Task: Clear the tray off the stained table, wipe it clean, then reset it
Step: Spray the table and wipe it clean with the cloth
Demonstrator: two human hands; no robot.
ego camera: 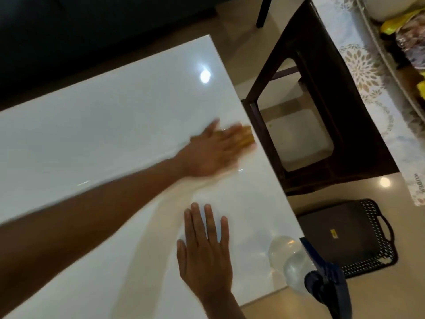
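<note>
While the glossy white worktop [103, 125] is lying bare of its tray, a person is wiping it. One arm is reaching in from the left, and its hand, taken here as the left hand [211, 153], is lying flat with fingers spread, pressing down on an orange-yellow cloth [246, 137] near the worktop's right edge. That hand and cloth are blurring with motion. The right hand [205, 247] is resting open and flat on the surface nearer the camera, holding nothing.

A clear spray bottle with a dark blue trigger head [296, 263] is standing at the near right corner. The dark perforated tray with handles [349, 236] is sitting on the floor just beyond that corner, apparently empty. A dark brown stool [322, 107] is standing to the right of the worktop.

Clearing appears to be done, and wiping is under way; faint smears are showing around the hands. Finishing the wipe and putting the tray back appear to be what is left.
</note>
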